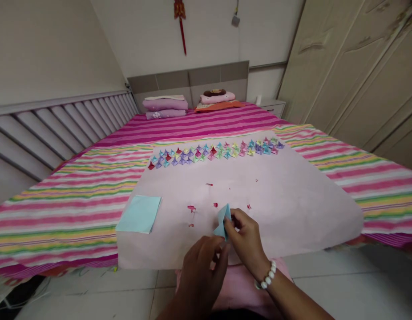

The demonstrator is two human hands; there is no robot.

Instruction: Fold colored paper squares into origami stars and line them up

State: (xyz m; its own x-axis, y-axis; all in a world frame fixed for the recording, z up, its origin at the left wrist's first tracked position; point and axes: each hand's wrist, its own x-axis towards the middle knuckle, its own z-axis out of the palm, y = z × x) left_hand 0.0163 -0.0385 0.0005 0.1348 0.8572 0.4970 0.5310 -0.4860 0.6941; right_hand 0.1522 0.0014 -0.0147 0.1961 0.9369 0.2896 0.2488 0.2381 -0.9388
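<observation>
A light blue piece of origami paper, folded to a pointed shape, is held up over the front part of a large pale sheet. My right hand, with a white bead bracelet at the wrist, pinches it from the right. At its lower left corner is my left hand, its fingers closed together on the paper's edge. To the left lies a stack of flat light blue paper squares. Small red paper scraps are scattered just beyond my hands.
Rows of small folded paper pieces in many colours stand along the sheet's far side. The sheet lies on a bed with a striped cover. Folded bedding sits by the headboard. A wardrobe stands right, a railing left.
</observation>
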